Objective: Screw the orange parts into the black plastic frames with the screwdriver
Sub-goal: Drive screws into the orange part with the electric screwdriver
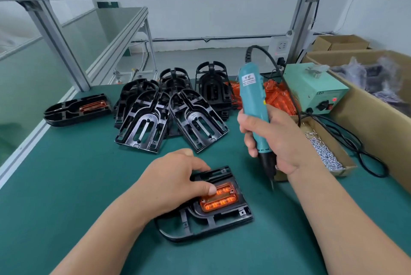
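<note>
At six o'clock on the matte green counter point(77, 185) lies a glossy, ribbed black plastic frame point(206, 223), round-nosed, with a translucent orange part point(220, 200) seated in its rectangular pocket. My left grip point(175, 183) rests palm-down on it, fingers relaxed, thumb tip pressing the orange part, clasping nothing. At the frame's two o'clock my right grip point(273, 139) wraps tight round the teal screwdriver point(253, 96), held near upright, dark tip just off the frame's right edge. Empty frames point(169, 110) lie heaped at twelve o'clock.
</note>
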### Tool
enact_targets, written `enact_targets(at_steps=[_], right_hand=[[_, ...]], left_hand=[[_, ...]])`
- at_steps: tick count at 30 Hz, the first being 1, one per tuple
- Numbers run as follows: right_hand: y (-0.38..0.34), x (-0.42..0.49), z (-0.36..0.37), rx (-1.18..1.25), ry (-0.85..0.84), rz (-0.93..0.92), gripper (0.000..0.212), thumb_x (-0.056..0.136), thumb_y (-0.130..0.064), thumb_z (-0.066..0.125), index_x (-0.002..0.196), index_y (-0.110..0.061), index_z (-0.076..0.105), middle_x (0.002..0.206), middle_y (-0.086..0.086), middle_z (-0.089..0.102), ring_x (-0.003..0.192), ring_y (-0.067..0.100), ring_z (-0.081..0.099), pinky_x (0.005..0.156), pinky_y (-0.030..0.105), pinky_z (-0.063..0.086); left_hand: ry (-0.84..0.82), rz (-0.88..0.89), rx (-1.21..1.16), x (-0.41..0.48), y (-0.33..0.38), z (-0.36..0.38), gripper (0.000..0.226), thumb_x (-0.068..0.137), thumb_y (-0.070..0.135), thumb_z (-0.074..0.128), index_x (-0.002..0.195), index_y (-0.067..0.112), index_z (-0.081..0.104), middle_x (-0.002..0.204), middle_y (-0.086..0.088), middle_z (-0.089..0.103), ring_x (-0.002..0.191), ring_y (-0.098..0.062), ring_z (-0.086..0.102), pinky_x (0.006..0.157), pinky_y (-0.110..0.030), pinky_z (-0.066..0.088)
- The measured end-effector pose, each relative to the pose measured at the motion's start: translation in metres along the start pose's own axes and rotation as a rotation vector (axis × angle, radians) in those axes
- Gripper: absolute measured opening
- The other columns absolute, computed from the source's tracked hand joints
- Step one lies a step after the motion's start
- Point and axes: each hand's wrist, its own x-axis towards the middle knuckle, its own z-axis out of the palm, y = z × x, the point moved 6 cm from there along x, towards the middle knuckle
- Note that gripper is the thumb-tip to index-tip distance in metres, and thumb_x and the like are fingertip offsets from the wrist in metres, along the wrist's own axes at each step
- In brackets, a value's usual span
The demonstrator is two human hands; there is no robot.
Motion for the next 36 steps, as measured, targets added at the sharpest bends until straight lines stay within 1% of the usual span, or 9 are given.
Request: enact_targets(at_steps=[6, 10, 14, 17, 20, 24, 28, 32, 36], right_hand=[[0.005, 0.001, 0.001, 0.128, 0.042, 0.033, 0.017, 0.093, -0.026, 0.080, 0.098, -0.015, 0.068, 0.082, 0.008, 0.061, 0.055, 0.019, 0.054, 0.046, 0.030, 0.047], [0.004, 0.001, 0.004, 0.229, 0.067, 0.043, 0.028, 0.093, -0.022, 0.077, 0.110, -0.006, 0.062, 0.079, 0.006, 0.059, 0.054, 0.016, 0.052, 0.045, 0.028, 0.045], [0.003, 0.003, 0.000, 0.353, 0.112, 0.050, 0.036, 0.092, -0.021, 0.075, 0.120, -0.009, 0.055, 0.076, 0.003, 0.058, 0.053, 0.014, 0.051, 0.043, 0.026, 0.043], [0.003, 0.004, -0.004, 0.414, 0.137, 0.040, 0.036, 0.094, -0.021, 0.072, 0.122, -0.009, 0.052, 0.075, 0.002, 0.057, 0.053, 0.012, 0.051, 0.044, 0.024, 0.043], [0.001, 0.005, -0.006, 0.481, 0.156, 0.029, 0.043, 0.088, -0.025, 0.071, 0.121, -0.011, 0.049, 0.075, 0.002, 0.056, 0.053, 0.012, 0.050, 0.043, 0.024, 0.043], [0.002, 0.004, -0.006, 0.568, 0.195, 0.007, 0.032, 0.094, -0.021, 0.068, 0.117, -0.010, 0.049, 0.075, 0.002, 0.055, 0.054, 0.011, 0.049, 0.045, 0.023, 0.043], [0.007, 0.004, -0.003, 0.687, 0.256, -0.002, 0.007, 0.102, -0.016, 0.059, 0.105, -0.011, 0.055, 0.074, 0.001, 0.054, 0.055, 0.010, 0.048, 0.045, 0.021, 0.043], [0.006, 0.002, -0.006, 0.772, 0.291, -0.068, 0.006, 0.100, -0.017, 0.059, 0.101, -0.012, 0.057, 0.076, 0.001, 0.055, 0.057, 0.010, 0.048, 0.048, 0.021, 0.044], [0.003, 0.000, -0.007, 0.841, 0.323, -0.118, 0.006, 0.103, -0.017, 0.057, 0.100, -0.012, 0.058, 0.077, 0.001, 0.055, 0.058, 0.010, 0.049, 0.050, 0.022, 0.045]], left_hand=[[-0.003, 0.009, 0.057, 0.001, 0.003, 0.002, 0.054, 0.080, 0.069, 0.073, 0.129, 0.047, 0.068, 0.124, 0.009, 0.066, 0.133, -0.013, 0.054, 0.103, -0.038, 0.049], [-0.063, 0.060, 0.021, 0.001, 0.004, 0.006, 0.061, 0.078, 0.074, 0.074, 0.134, 0.053, 0.063, 0.145, 0.006, 0.061, 0.150, -0.005, 0.035, 0.109, -0.027, 0.038], [-0.051, 0.138, -0.059, -0.004, 0.012, 0.004, 0.070, 0.086, 0.084, 0.050, 0.146, 0.049, 0.052, 0.143, 0.022, 0.054, 0.142, 0.004, 0.040, 0.108, -0.021, 0.036], [0.093, 0.080, -0.406, -0.001, 0.001, -0.009, 0.040, 0.109, 0.050, 0.040, 0.142, 0.037, 0.059, 0.117, 0.034, 0.062, 0.115, 0.012, 0.056, 0.104, -0.018, 0.042], [0.113, -0.026, -0.806, 0.002, -0.010, -0.015, 0.040, 0.109, 0.006, 0.038, 0.131, 0.024, 0.066, 0.093, 0.011, 0.067, 0.079, -0.007, 0.057, 0.078, -0.027, 0.052], [0.004, -0.055, -1.185, 0.003, -0.004, -0.014, 0.037, 0.106, -0.008, 0.040, 0.129, 0.005, 0.065, 0.113, -0.015, 0.077, 0.095, -0.024, 0.076, 0.073, -0.026, 0.061], [0.013, 0.002, -1.138, 0.003, 0.005, -0.015, 0.025, 0.106, 0.009, 0.057, 0.129, 0.011, 0.068, 0.117, -0.013, 0.078, 0.106, -0.029, 0.077, 0.075, -0.028, 0.063], [0.078, -0.002, -0.963, 0.002, 0.015, -0.017, 0.011, 0.100, 0.015, 0.068, 0.110, 0.011, 0.067, 0.094, -0.015, 0.080, 0.077, -0.030, 0.079, 0.053, -0.023, 0.054], [0.116, 0.050, -0.831, 0.002, 0.024, -0.015, 0.011, 0.094, 0.015, 0.075, 0.085, 0.018, 0.077, 0.079, -0.012, 0.078, 0.063, -0.023, 0.073, 0.054, -0.023, 0.050]])
